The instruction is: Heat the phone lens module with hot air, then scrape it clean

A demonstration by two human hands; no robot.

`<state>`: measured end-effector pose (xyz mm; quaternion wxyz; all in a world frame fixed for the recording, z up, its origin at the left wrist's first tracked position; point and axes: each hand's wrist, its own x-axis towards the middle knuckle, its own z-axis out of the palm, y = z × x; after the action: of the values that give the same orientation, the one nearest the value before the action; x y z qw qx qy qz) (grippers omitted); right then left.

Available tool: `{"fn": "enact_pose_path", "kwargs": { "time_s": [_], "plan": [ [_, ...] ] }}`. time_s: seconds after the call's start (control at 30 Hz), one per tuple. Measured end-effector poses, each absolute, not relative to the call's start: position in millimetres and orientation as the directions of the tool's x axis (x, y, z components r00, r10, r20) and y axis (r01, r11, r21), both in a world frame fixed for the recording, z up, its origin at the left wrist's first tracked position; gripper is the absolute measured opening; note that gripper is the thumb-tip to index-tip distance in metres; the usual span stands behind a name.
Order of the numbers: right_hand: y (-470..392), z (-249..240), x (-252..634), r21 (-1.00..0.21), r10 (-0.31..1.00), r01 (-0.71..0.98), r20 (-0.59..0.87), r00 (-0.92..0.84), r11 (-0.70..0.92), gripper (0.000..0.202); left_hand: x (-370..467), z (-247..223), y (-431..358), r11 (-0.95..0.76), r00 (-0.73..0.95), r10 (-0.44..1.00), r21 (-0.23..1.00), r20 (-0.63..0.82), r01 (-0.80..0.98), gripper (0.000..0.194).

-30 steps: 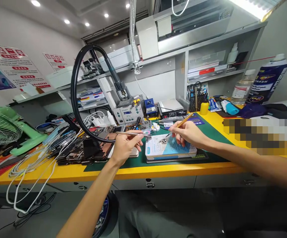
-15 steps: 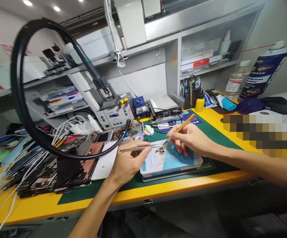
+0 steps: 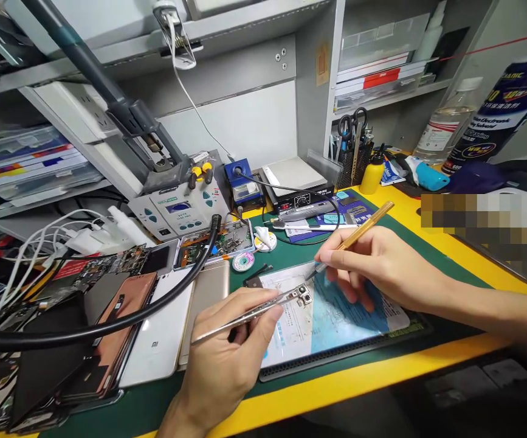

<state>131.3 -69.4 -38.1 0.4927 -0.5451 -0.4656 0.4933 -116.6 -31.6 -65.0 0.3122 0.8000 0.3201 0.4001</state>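
Observation:
Silver tweezers [image 3: 236, 317] are pinched in my left hand [image 3: 233, 350], their tips at a small camera module [image 3: 304, 294] with two dark lenses. The module is over a white and blue book [image 3: 290, 340]. A gold-handled tool [image 3: 358, 230] with a thin pointed tip is held like a pen in my right hand [image 3: 372, 261]. Its tip points down just above the module, and whether it touches anything cannot be made out. The lower fingers of my right hand are curled over the blue part of the book.
White and gold phone backs [image 3: 156, 331] and stacked phone parts [image 3: 62, 359] lie at the left. A black hose [image 3: 154, 313] arches over them. Behind are a parts tray [image 3: 213, 243], a solder spool [image 3: 244, 261], a grey station [image 3: 181, 210] and a yellow bottle [image 3: 372, 175].
The view has come closer to the bench, and the ring-shaped loop of hose has left the frame. The left tweezers' tips now meet the module's edge. Both hands keep their tools.

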Motion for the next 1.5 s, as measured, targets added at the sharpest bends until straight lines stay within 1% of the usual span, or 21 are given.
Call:
{"fn": "enact_pose_path", "kwargs": {
  "time_s": [0.1,0.2,0.37,0.47,0.67,1.07,1.27,1.5],
  "plan": [
    [-70.7,-38.3,131.6,-0.995,0.993,0.041,-0.092,0.078,-0.095,0.028,-115.2,-67.7,-34.1,-0.586,0.456,0.773,0.772,0.441,0.246,0.014],
    [-71.5,-37.6,131.1,-0.992,0.993,0.088,-0.086,0.076,-0.093,0.026,-113.8,-67.9,-35.8,-0.548,0.413,0.809,0.791,0.418,0.271,0.014],
    [-73.0,-33.2,129.1,-0.988,0.992,0.107,-0.101,0.073,-0.109,0.027,-116.4,-64.3,-32.8,-0.593,0.484,0.772,0.741,0.412,0.315,0.015],
    [-74.6,-31.4,129.0,-0.985,0.989,0.1,-0.135,0.064,-0.141,0.024,-117.7,-63.7,-30.8,-0.614,0.492,0.758,0.721,0.427,0.32,0.017],
    [-75.5,-35.0,131.4,-0.973,0.983,0.142,-0.18,0.035,-0.183,0.022,-115.0,-64.4,-30.5,-0.603,0.492,0.763,0.737,0.42,0.306,0.017],
    [-75.5,-32.2,128.0,-0.974,0.981,0.118,-0.192,0.039,-0.195,0.021,-118.6,-63.5,-30.9,-0.579,0.521,0.767,0.755,0.376,0.307,0.019],
    [-74.8,-35.8,129.8,-0.967,0.979,0.154,-0.201,0.038,-0.204,0.025,-118.5,-62.9,-30.0,-0.573,0.514,0.774,0.753,0.369,0.324,0.016],
    [-75.3,-36.7,130.0,-0.974,0.981,0.117,-0.191,0.036,-0.194,0.02,-117.1,-63.7,-28.7,-0.574,0.509,0.773,0.76,0.379,0.305,0.018]
  ]
}}
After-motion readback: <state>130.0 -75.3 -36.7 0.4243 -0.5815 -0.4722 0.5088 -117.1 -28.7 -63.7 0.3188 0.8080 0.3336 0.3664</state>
